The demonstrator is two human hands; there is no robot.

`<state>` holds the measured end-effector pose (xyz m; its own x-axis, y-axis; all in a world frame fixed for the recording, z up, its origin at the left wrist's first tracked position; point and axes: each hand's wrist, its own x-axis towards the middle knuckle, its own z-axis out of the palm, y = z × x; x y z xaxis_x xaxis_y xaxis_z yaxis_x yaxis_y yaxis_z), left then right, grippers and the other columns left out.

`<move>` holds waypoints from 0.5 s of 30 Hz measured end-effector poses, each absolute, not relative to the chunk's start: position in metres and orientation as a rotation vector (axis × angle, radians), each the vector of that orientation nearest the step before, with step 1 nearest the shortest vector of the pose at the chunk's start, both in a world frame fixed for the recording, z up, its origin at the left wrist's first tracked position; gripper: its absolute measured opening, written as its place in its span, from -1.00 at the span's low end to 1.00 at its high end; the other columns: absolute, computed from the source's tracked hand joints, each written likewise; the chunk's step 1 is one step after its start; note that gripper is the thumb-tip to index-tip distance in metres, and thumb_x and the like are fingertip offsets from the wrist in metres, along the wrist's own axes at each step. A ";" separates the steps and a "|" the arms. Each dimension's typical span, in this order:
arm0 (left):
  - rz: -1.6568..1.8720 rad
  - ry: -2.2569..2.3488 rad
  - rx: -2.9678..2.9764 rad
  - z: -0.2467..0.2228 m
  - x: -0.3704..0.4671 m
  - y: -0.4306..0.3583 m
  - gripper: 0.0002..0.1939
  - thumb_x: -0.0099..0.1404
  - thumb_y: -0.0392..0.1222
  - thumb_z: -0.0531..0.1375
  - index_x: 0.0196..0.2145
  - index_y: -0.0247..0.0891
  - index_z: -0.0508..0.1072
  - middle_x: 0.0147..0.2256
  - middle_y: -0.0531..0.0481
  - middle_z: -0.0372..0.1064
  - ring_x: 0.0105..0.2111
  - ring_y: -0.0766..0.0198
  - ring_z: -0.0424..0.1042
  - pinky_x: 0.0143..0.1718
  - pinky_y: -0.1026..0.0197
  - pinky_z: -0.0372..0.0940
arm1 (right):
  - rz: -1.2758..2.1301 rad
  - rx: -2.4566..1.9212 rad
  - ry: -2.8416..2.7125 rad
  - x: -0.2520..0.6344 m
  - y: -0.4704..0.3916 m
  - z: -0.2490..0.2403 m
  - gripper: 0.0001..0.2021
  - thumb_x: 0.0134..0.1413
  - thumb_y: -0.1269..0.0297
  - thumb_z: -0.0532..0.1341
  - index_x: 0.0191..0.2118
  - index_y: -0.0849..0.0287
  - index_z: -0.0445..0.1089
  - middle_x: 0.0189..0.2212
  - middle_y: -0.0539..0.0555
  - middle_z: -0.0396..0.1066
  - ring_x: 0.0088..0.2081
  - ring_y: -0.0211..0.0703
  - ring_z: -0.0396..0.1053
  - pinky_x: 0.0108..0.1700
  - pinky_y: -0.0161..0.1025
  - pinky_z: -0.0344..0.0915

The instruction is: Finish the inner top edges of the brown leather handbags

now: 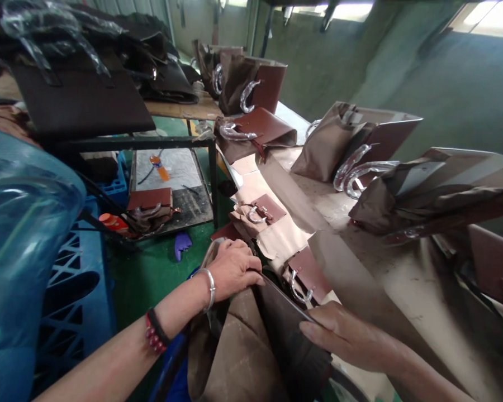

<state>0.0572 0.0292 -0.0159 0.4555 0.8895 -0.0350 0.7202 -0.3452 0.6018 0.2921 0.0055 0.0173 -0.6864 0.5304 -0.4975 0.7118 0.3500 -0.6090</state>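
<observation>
Blue crate well left of the fingers. Left hand: fingers curled down, closed on the far edge of the brown bag. Bag sits below and between both hands. Small bag just beyond right fingertips. Right hand: thumb and fingers pinched on the bag's near-right edge.

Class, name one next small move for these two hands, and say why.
Perhaps slide the right hand along the edge of the dark panel toward the left hand: it pinches that edge, and the left hand's hold farther along should keep it steady.
</observation>
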 end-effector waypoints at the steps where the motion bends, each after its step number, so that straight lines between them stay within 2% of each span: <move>1: 0.359 1.287 2.164 -0.013 0.057 0.030 -0.86 0.10 -0.09 0.14 -0.49 -0.18 0.41 -0.45 0.11 0.34 -0.26 0.26 0.24 -0.10 0.08 -0.05 | -1.270 1.117 2.405 0.294 0.005 0.017 -0.61 0.17 0.09 -0.18 -0.59 0.21 -0.04 -0.63 -0.10 -0.03 -0.55 -0.38 -0.02 -0.50 -0.35 -0.11; 4: 0.252 1.173 2.105 -0.001 0.057 0.029 -0.81 0.15 -0.13 0.08 -0.51 -0.24 0.39 -0.52 0.12 0.33 -0.41 0.36 0.29 -0.26 0.26 0.06 | -1.400 1.114 2.387 0.304 0.006 0.013 -0.59 0.15 0.05 -0.17 -0.59 0.22 -0.02 -0.62 -0.08 -0.02 -0.54 -0.37 0.00 -0.51 -0.37 -0.08; 6: 0.207 1.189 2.075 0.011 0.061 0.025 -0.77 0.16 -0.11 0.06 -0.54 -0.24 0.39 -0.55 0.12 0.33 -0.47 0.36 0.29 -0.38 0.31 0.05 | -1.511 1.108 2.346 0.311 0.007 0.009 -0.58 0.13 0.01 -0.17 -0.58 0.22 0.01 -0.61 -0.08 -0.02 -0.54 -0.37 0.00 -0.52 -0.38 -0.06; 10: 0.074 1.372 2.015 0.036 0.072 0.012 -0.76 0.13 -0.08 0.05 -0.55 -0.22 0.39 -0.57 0.09 0.34 -0.46 0.32 0.29 -0.44 0.30 0.01 | -1.461 1.189 2.426 0.319 0.006 0.008 -0.61 0.13 0.03 -0.13 -0.54 0.22 0.08 -0.57 -0.05 0.07 -0.50 -0.33 0.09 -0.47 -0.38 0.01; 13: -0.031 1.468 1.979 0.050 0.080 0.005 -0.76 0.10 -0.08 0.04 -0.59 -0.23 0.37 -0.58 0.07 0.32 -0.46 0.28 0.28 -0.48 0.29 -0.01 | -1.325 1.301 2.556 0.321 0.004 0.011 -0.68 0.12 0.09 -0.07 -0.46 0.23 0.16 -0.46 0.00 0.17 -0.39 -0.27 0.17 -0.37 -0.35 0.09; 15: -0.073 1.490 1.963 0.055 0.084 0.004 -0.75 0.09 -0.07 0.04 -0.60 -0.24 0.36 -0.57 0.07 0.32 -0.47 0.27 0.27 -0.49 0.29 -0.01 | -1.357 1.307 2.585 0.321 0.003 0.012 -0.71 0.11 0.11 -0.04 -0.40 0.23 0.22 -0.40 0.03 0.20 -0.34 -0.25 0.20 -0.31 -0.34 0.12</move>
